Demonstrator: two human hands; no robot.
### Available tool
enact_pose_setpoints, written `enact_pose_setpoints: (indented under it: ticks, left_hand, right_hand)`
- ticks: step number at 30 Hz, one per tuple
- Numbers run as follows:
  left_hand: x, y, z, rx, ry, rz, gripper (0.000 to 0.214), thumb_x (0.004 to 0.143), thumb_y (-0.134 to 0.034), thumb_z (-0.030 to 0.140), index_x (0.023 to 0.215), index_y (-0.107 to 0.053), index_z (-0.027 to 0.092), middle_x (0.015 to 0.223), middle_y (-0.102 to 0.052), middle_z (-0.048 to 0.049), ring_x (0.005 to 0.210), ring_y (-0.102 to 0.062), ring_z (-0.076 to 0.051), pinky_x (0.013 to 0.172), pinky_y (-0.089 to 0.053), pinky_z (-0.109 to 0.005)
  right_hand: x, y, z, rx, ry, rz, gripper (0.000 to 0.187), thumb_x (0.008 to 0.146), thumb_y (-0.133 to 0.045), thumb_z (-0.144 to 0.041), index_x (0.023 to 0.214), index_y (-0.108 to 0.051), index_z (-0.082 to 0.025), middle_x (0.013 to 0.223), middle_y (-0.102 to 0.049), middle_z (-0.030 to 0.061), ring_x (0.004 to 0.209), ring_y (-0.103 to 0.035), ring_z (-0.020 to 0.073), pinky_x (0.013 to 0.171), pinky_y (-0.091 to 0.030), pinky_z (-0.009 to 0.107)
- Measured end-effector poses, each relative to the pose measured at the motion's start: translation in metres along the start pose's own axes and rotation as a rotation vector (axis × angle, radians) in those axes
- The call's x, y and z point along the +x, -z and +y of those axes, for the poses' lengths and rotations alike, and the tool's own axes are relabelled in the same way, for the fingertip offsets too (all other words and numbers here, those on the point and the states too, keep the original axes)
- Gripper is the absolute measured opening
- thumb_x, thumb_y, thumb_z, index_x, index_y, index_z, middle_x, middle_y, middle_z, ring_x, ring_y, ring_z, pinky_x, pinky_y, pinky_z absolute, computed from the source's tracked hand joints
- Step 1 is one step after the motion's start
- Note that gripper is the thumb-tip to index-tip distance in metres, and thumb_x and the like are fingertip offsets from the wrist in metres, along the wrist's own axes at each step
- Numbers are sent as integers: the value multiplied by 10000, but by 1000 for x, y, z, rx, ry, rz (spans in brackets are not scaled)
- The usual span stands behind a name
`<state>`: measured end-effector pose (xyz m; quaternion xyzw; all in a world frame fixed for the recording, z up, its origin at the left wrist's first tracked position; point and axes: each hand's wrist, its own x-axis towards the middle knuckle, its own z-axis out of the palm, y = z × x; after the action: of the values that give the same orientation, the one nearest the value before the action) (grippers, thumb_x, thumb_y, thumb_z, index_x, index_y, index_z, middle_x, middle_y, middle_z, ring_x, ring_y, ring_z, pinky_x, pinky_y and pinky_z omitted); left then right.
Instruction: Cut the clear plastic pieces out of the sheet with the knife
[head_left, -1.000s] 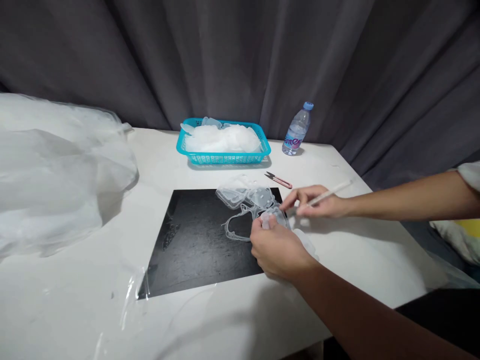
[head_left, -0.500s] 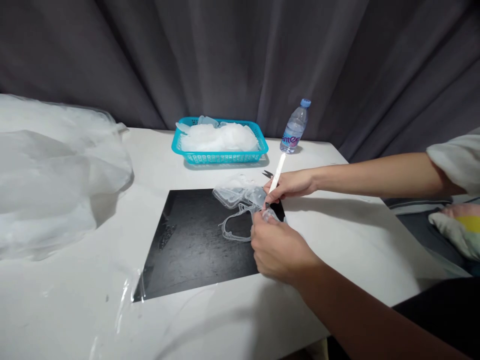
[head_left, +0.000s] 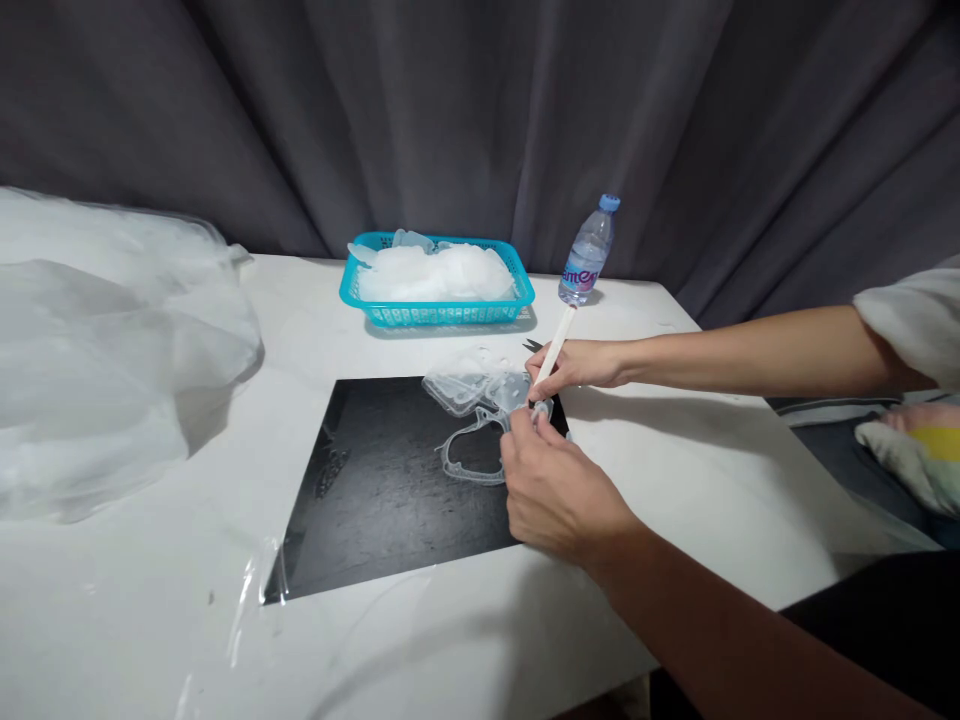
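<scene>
My right hand point(head_left: 570, 366) is closed around a slim, flat white-handled tool point(head_left: 556, 343), which slants down toward my left fingers. Its dark tip is small and partly hidden. My left hand point(head_left: 559, 487) pinches a small translucent soft plastic piece point(head_left: 541, 412) right at that tip; most of the piece is covered by fingers. Beside the left fingers, a clear ring-shaped offcut point(head_left: 454, 462) lies on the black mat point(head_left: 390, 510). Several flat translucent pieces point(head_left: 454, 388) are heaped at the mat's far edge, behind the hands.
A turquoise basket point(head_left: 442, 316) full of whitish translucent pieces stands at the back. To its right is a water bottle point(head_left: 585, 255). Dark pointed tips point(head_left: 532, 346), perhaps of scissors, show behind my right hand. A large whitish plastic bag point(head_left: 97, 360) covers the table's left side.
My left thumb and fingertips have shifted slightly on the small piece, and the white tool leans a little more to the right. Both hands stay in nearly the same place.
</scene>
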<state>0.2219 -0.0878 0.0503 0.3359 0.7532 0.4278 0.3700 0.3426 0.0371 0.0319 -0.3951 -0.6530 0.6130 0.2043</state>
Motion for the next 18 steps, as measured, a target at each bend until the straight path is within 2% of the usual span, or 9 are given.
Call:
enact_pose_setpoints:
  ticks: [6,9,11,13,15,16,18]
  left_hand:
    - [0,4,-12,-85,89,143,168,1029,-560,382,1078,-696,298,847,-706,-59,837,-703,-255,695,-518,-329]
    - [3,5,-15,-162,124,223,237,1039,-557,400,1181,-666,245,1026,-712,-78,908,-691,-224,785,-571,-363]
    - [7,5,-15,-216,126,258,296,1030,-586,399,1250,-644,209,1198,-683,-100,995,-679,-215,864,-591,-400]
    - [11,7,-14,-265,119,271,324,1015,-620,388,1282,-639,207,1307,-645,-112,1079,-665,-229,918,-592,-427]
    - [16,8,-14,-306,117,272,328,1007,-635,374,1294,-640,215,1340,-632,-113,1125,-656,-246,941,-588,-440]
    - [18,9,-13,-326,117,269,334,1004,-641,370,1299,-637,214,1344,-631,-113,1136,-654,-252,945,-587,-445]
    - [23,9,-14,-362,118,258,348,997,-652,367,1307,-632,210,1343,-631,-112,1143,-654,-259,944,-587,-451]
  right_hand:
    - [-11,7,0,-10,6,55,359,733,-882,-303,586,-565,-221,607,-648,-39,737,-602,144,645,-416,246]
    - [-18,2,-8,13,12,66,377,715,-890,-305,573,-550,-228,647,-678,-29,766,-622,156,650,-448,252]
    - [-18,-23,-12,88,16,65,375,715,-888,-323,580,-549,-234,680,-701,-20,800,-640,172,675,-487,267]
    - [-13,-67,-11,240,15,78,371,753,-856,-361,594,-542,-242,744,-739,-5,894,-663,200,737,-532,300]
    - [-3,-118,-5,438,34,167,364,845,-762,-396,606,-525,-256,792,-765,-8,998,-667,211,793,-553,326]
    - [3,-142,0,462,26,168,361,892,-701,-398,612,-519,-262,817,-775,-10,1049,-663,214,822,-560,342]
    - [13,-175,9,539,12,183,347,930,-608,-362,616,-492,-269,855,-785,-22,1134,-643,210,884,-567,369]
